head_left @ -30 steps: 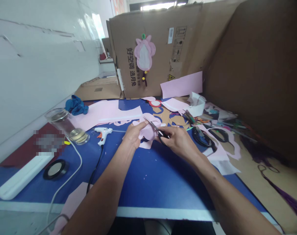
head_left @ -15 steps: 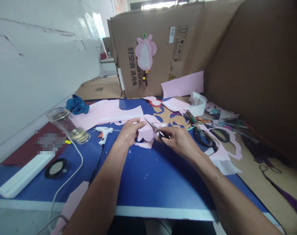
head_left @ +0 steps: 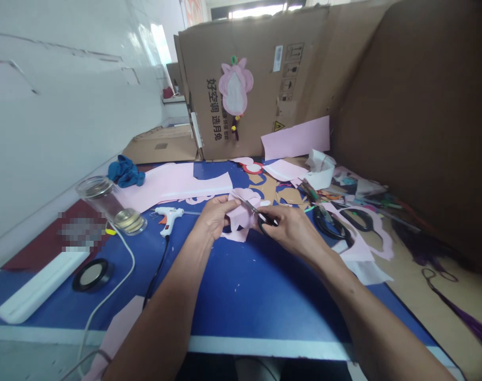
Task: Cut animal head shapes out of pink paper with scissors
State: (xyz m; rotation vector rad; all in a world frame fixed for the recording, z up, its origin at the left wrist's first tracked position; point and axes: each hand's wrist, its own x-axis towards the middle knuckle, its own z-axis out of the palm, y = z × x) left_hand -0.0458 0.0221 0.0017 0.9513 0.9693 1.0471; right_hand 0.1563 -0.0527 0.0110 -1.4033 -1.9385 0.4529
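My left hand (head_left: pixel 214 216) is closed on a pink paper cut-out (head_left: pixel 238 216), holding it just above the blue table (head_left: pixel 241 286). My right hand (head_left: pixel 291 226) grips black-handled scissors (head_left: pixel 257 212), whose blades reach into the pink paper from the right. The two hands sit close together at the table's middle.
A white glue gun (head_left: pixel 168 215) with a black cord lies left of my hands. A glass jar (head_left: pixel 109 204), a roll of black tape (head_left: pixel 92 274) and a white bar (head_left: pixel 38 288) are further left. Paper scraps and another pair of scissors (head_left: pixel 330 222) clutter the right. Cardboard walls stand behind.
My left hand has turned the pink cut-out a little and shifted slightly right. The scissors stay in the paper, the blades a bit further in.
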